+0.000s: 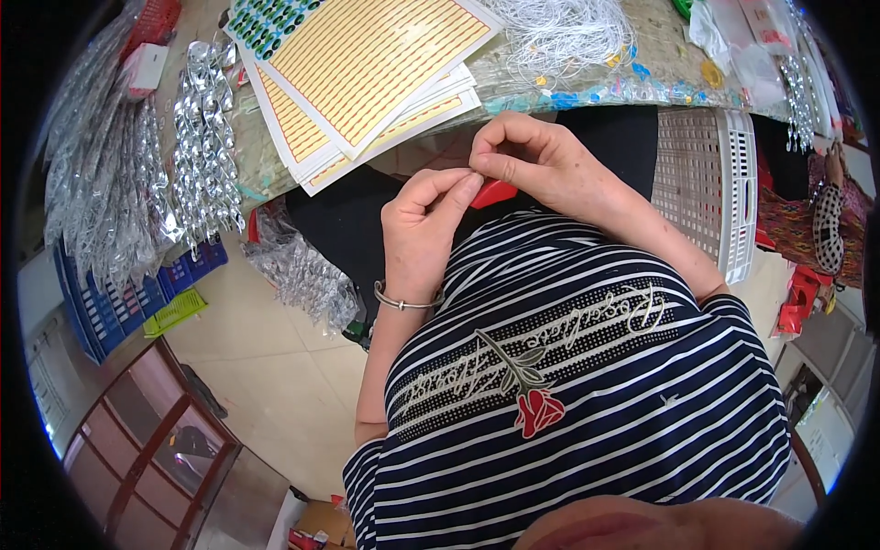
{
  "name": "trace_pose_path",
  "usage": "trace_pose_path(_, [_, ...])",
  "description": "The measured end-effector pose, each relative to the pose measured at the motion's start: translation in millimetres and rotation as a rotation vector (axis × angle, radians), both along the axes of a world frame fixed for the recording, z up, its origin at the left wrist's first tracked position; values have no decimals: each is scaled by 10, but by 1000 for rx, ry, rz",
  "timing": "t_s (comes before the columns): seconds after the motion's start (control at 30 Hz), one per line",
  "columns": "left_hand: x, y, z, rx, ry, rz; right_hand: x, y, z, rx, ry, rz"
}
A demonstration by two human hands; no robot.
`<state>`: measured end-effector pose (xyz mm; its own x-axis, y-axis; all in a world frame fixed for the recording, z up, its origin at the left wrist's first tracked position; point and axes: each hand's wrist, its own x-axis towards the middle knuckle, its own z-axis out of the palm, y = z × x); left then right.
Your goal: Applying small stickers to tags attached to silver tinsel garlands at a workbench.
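My left hand (422, 225) and my right hand (555, 165) meet in front of my body, just off the table edge. Both are closed, thumb pinched to forefinger, with fingertips touching. Whatever lies between the tips is too small to make out. A red object (496, 193) shows just under the right thumb; its kind is unclear and it may rest on my lap. Nearest to the hands on the table lie stacked paper sheets (376, 55) with rows of yellow and red strips. A sheet of green and black oval stickers (266, 27) overlaps their far left corner.
White strings (568, 41) lie tangled on the worn table (513, 87). Silver twisted strips (206, 137) and clear-wrapped bundles (101, 174) hang over its left side. A white plastic basket (733, 192) stands to my right. More wrapped strips (298, 266) hang low at left, near a blue panel (115, 307).
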<state>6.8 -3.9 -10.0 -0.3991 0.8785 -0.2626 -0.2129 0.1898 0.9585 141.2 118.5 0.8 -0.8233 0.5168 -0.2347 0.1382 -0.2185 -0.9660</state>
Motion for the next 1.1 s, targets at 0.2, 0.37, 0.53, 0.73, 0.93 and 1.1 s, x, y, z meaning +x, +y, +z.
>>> trace_pose_path(0.2, [-1,-10,51,-97,-65,57,12,-18,-27,-10,-30,-1])
trace_pose_path(0.37, [-26,-44,28,-109,-160,85,30,-12,34,-65,-23,9])
trace_pose_path(0.53, [-60,-57,19,-54,-271,84,2,-4,52,-130,-20,-28])
trace_pose_path(0.73, [-33,-53,36,-41,-254,97,1,-6,15,-157,-21,-16])
trace_pose_path(0.93, [-32,-29,26,-48,-154,125,-23,-8,36,-187,-8,-15])
trace_pose_path(1.1, [-11,-34,65,-94,-154,112,-15,-38,-58,-134,71,61])
